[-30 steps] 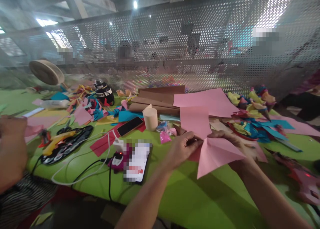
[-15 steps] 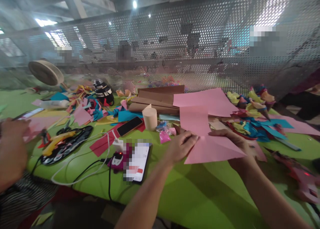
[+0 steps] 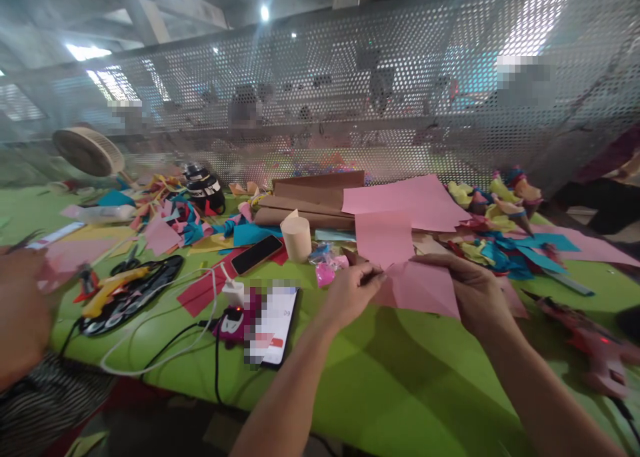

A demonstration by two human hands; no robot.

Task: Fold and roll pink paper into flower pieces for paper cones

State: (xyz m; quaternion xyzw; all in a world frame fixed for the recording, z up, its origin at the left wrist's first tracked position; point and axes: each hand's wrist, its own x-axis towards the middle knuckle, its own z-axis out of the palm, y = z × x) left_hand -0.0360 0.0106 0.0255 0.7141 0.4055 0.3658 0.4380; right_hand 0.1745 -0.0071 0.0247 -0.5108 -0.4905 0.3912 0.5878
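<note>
A creased sheet of pink paper [image 3: 424,289] is held up over the green table between my two hands. My left hand [image 3: 353,290] pinches its left edge with thumb and fingertips. My right hand [image 3: 473,294] grips the right side, the thumb along the top edge and the other fingers partly hidden behind the sheet. Just behind it is a square of pink paper [image 3: 384,236], and farther back a larger pink sheet [image 3: 410,200] lies over folded brown paper [image 3: 305,204].
A pink glue gun [image 3: 595,350] lies at right, a yellow glue gun [image 3: 113,290] on a black tray at left. Phones [image 3: 280,327], a charger with cables [image 3: 233,294] and a cream paper roll [image 3: 297,238] stand nearer. Another person's hand [image 3: 23,310] is at far left.
The pink sheet's right part has turned and its right corner now sits inside my right hand. My left hand has shifted slightly left along the edge. The co-worker's hand has moved a little.
</note>
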